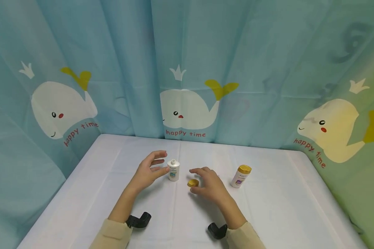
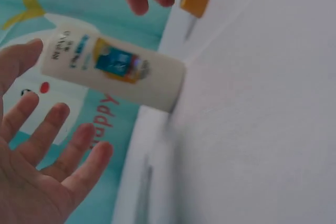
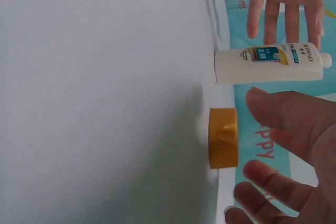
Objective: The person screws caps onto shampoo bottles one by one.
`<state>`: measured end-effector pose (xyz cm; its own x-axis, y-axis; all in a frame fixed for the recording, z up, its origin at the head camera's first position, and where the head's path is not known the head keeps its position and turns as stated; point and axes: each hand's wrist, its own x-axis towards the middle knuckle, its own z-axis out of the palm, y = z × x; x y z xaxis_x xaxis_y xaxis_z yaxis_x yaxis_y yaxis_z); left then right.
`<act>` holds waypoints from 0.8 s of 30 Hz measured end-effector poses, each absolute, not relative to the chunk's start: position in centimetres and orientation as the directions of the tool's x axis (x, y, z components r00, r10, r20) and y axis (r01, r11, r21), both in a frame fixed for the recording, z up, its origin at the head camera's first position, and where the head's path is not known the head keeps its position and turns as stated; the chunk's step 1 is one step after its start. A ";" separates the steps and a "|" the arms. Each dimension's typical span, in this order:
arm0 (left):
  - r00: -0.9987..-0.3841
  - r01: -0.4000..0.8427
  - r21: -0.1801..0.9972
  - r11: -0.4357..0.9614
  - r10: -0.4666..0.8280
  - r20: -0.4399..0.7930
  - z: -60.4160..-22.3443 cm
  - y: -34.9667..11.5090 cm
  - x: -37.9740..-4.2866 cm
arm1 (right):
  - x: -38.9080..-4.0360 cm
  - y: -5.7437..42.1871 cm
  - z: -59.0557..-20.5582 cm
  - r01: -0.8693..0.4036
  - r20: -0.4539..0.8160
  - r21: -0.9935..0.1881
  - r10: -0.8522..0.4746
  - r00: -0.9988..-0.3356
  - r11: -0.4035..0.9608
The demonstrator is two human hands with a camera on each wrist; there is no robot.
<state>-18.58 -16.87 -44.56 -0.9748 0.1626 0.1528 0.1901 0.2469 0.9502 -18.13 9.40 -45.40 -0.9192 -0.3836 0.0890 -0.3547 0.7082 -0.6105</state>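
A white bottle with a blue and yellow label stands upright on the table, its narrow neck uncovered. My left hand is beside it on the left, fingers spread and thumb near the bottle's top. In the left wrist view the bottle shows between the thumb and fingers, which do not grip it. A gold cap lies on the table right of the bottle. Over it my right hand hovers, fingers loosely bent; the right wrist view shows a gap between the fingers and the cap.
A second white bottle with a gold cap on it stands farther right. Under everything is a white-covered table. A blue curtain printed with whales hangs behind its far edge. Black camera mounts sit at both wrists.
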 end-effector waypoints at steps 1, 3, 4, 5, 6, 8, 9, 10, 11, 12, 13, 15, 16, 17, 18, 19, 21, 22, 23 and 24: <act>-0.976 0.175 0.955 0.241 0.168 0.137 -44.9 -16.7 -18.7 | -18.2 9.3 -45.5 -0.356 0.079 -0.600 -0.390 -0.918 0.717; -0.978 0.150 0.959 0.239 0.177 0.109 -45.4 -16.4 -19.0 | -18.3 9.1 -45.7 -0.364 0.068 -0.581 -0.402 -0.913 0.728; -0.979 0.140 0.961 0.239 0.182 0.098 -45.7 -16.2 -19.1 | -18.3 9.0 -45.8 -0.371 0.066 -0.571 -0.410 -0.910 0.733; -0.978 0.135 0.960 0.246 0.188 0.090 -46.0 -16.0 -19.1 | -18.4 9.0 -45.9 -0.377 0.064 -0.563 -0.416 -0.907 0.735; -0.978 0.130 0.959 0.251 0.193 0.082 -46.3 -15.8 -19.2 | -18.4 8.9 -46.0 -0.383 0.061 -0.557 -0.423 -0.904 0.737; -0.977 0.128 0.957 0.261 0.197 0.077 -46.7 -15.4 -19.1 | -18.5 8.8 -46.1 -0.396 0.064 -0.550 -0.435 -0.898 0.736; -0.978 0.125 0.957 0.261 0.195 0.074 -47.0 -15.2 -19.1 | -18.6 8.8 -46.1 -0.400 0.064 -0.545 -0.439 -0.896 0.737; -0.979 0.123 0.955 0.269 0.191 0.072 -47.1 -15.0 -19.1 | -18.6 8.7 -46.2 -0.403 0.063 -0.541 -0.443 -0.895 0.738; -0.980 0.120 0.953 0.277 0.184 0.070 -47.2 -14.8 -19.0 | -18.6 8.7 -46.2 -0.406 0.062 -0.537 -0.445 -0.893 0.740; -0.982 0.114 0.955 0.275 0.177 0.067 -47.4 -14.7 -19.0 | -18.6 8.7 -46.3 -0.405 0.060 -0.534 -0.445 -0.894 0.742; -0.983 0.114 0.955 0.274 0.173 0.068 -47.5 -14.5 -18.9 | -18.6 8.6 -46.3 -0.408 0.063 -0.529 -0.445 -0.893 0.744; -0.983 0.123 0.954 0.273 0.169 0.078 -47.7 -14.3 -18.8 | -18.6 8.6 -46.4 -0.407 0.067 -0.525 -0.441 -0.895 0.747; -0.983 0.123 0.952 0.280 0.163 0.079 -47.7 -14.2 -18.8 | -18.6 8.6 -46.4 -0.409 0.072 -0.523 -0.439 -0.896 0.748; -0.983 0.128 0.951 0.282 0.164 0.084 -47.3 -14.1 -18.5 | -18.6 8.6 -46.4 -0.410 0.078 -0.522 -0.436 -0.896 0.748; -0.982 0.135 0.948 0.287 0.163 0.091 -47.3 -14.0 -18.5 | -18.6 8.7 -46.4 -0.409 0.083 -0.521 -0.433 -0.898 0.749; -0.982 0.144 0.947 0.288 0.161 0.101 -47.3 -14.0 -18.5 | -18.5 8.7 -46.4 -0.407 0.086 -0.521 -0.428 -0.900 0.750; -0.982 0.153 0.941 0.301 0.150 0.112 -47.3 -14.0 -18.5 | -18.5 8.9 -46.4 -0.396 0.088 -0.526 -0.415 -0.906 0.753; -0.982 0.161 0.937 0.309 0.148 0.119 -47.3 -14.0 -18.5 | -18.4 9.0 -46.3 -0.393 0.093 -0.531 -0.410 -0.907 0.750; -0.979 0.182 0.930 0.319 0.151 0.140 -47.2 -14.1 -18.5 | -18.3 9.3 -46.3 -0.391 0.099 -0.538 -0.405 -0.909 0.746; -0.979 0.187 0.926 0.327 0.145 0.147 -47.5 -14.1 -18.6 | -18.1 9.5 -46.2 -0.389 0.105 -0.545 -0.399 -0.911 0.743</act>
